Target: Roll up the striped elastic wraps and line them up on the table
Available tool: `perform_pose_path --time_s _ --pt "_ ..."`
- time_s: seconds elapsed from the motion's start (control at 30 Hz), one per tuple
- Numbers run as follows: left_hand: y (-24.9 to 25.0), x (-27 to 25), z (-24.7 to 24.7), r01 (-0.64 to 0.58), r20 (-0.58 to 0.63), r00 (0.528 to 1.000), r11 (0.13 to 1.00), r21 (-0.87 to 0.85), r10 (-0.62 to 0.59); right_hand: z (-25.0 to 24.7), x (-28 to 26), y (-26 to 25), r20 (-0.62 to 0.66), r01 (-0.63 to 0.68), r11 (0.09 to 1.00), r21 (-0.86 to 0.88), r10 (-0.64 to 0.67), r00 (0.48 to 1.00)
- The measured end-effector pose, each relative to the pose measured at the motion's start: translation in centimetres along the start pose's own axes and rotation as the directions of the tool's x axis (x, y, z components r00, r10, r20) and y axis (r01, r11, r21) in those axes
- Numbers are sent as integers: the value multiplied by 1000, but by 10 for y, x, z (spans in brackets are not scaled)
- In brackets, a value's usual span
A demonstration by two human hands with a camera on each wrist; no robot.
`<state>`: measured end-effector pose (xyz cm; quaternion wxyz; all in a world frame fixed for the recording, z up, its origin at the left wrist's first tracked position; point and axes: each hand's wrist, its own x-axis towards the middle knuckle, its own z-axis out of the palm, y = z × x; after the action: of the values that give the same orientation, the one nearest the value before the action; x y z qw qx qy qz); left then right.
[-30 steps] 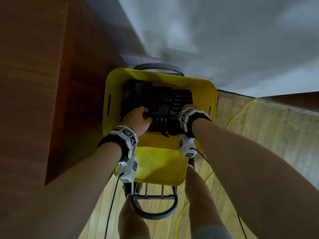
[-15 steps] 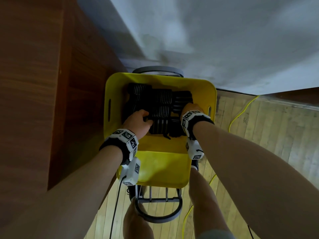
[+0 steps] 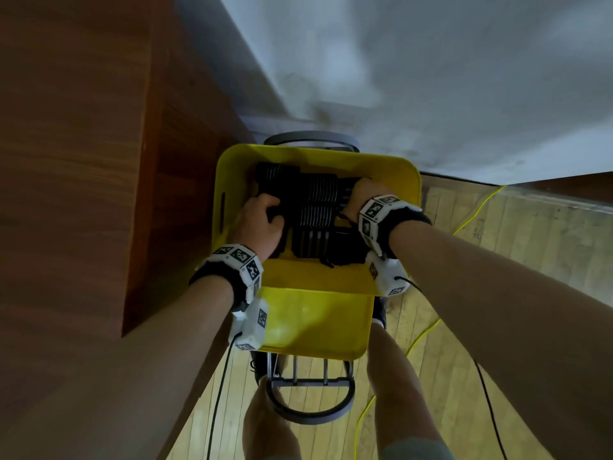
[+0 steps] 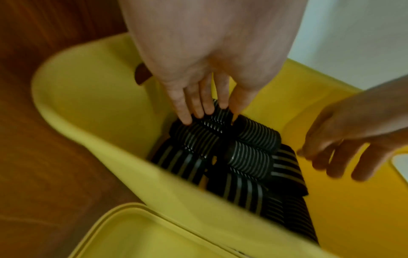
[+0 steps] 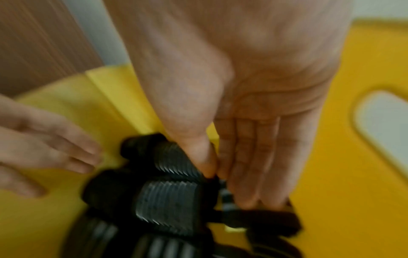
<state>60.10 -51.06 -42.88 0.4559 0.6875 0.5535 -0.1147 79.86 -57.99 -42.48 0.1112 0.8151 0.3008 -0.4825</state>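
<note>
Left hand [image 4: 212, 57] fingers [image 4: 199, 104]: straight, tips touching a black-and-white striped elastic wrap roll [image 4: 198, 134].
Right hand [image 5: 249, 97] fingers [image 5: 260, 157]: pinching a neighbouring roll.
Location: rolls inside yellow plastic bin [image 3: 232, 180], beside the wooden worktop [image 3: 66, 161].
Roll axis: 10-to-4 o'clock in the left wrist view.
Advice: grip each roll round its girth, so it cannot unwind.
</note>
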Motion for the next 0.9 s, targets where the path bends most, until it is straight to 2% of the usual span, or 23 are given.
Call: perform_pose_path --time_s 0.1,0.17,0.23,0.3,0.43,0.53,0.6,0.73,0.9 --pt "10 2 -22 54 -85 995 999 3 -54 -14 -9 -35 -110 192 979 73 -183 977" --pt "13 8 -31 65 -90 994 998 -2 -65 -11 -12 -59 -119 322 942 93 -310 943" --pt "12 13 -33 63 -65 996 998 21 -62 7 -2 -72 -148 388 918 89 -373 916" --pt "6 16 -29 64 5 998 997 41 -64 25 9 -79 -198 361 924 127 -334 922" --pt "-6 15 -15 38 167 985 995 87 -52 47 29 -84 -340 277 911 304 -168 925" --pt "-13 17 -9 -8 197 980 990 139 -20 47 36 -85 -337 182 897 404 -39 941" --pt "-16 18 -6 -17 201 980 995 103 -4 49 41 -85 -321 159 885 437 -11 947" --pt "-17 21 -5 -12 208 978 997 70 -3 48 43 -82 -279 195 884 426 -77 957" --pt "-19 21 -5 -7 205 979 998 69 -7 42 41 -77 -190 260 962 86 -240 952"
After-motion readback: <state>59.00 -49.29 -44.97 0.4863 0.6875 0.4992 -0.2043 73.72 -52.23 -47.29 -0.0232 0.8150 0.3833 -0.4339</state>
